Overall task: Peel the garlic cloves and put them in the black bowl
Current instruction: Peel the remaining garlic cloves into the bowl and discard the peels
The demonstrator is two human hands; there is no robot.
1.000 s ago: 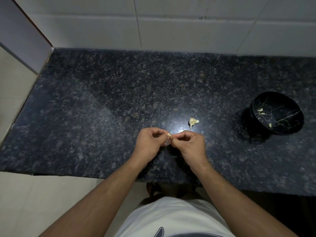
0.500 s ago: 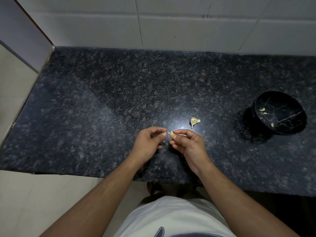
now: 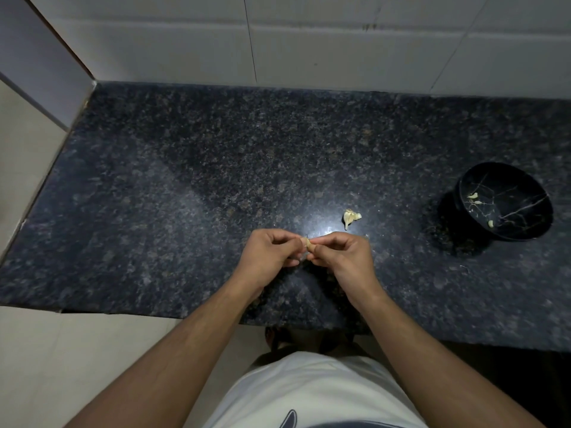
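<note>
Both hands pinch one small clove (image 3: pixel 308 244) between them, just above the front part of the counter (image 3: pixel 185 180). On the left hand (image 3: pixel 268 254) the fingers are curled and the thumb and first finger close on one end of the clove; the right hand (image 3: pixel 340 257) does the same on the other end. Only a pale tip of the clove shows between the fingertips, so I cannot tell how much skin is already off.

I judge the clove to be very light and firm, with a thin, dry, papery skin that tears easily. Once it is bare, it can be a little sticky or slippery. A hold on the two ends seems good, because one hand can keep it fixed while a nail of the other lifts the skin at the tip.

Another piece of garlic (image 3: pixel 350 217) lies on the counter just beyond the right hand, apart from it. The bowl (image 3: pixel 525 230) stands well to the right, with three small pale cloves inside, so some of the work looks done.
</note>
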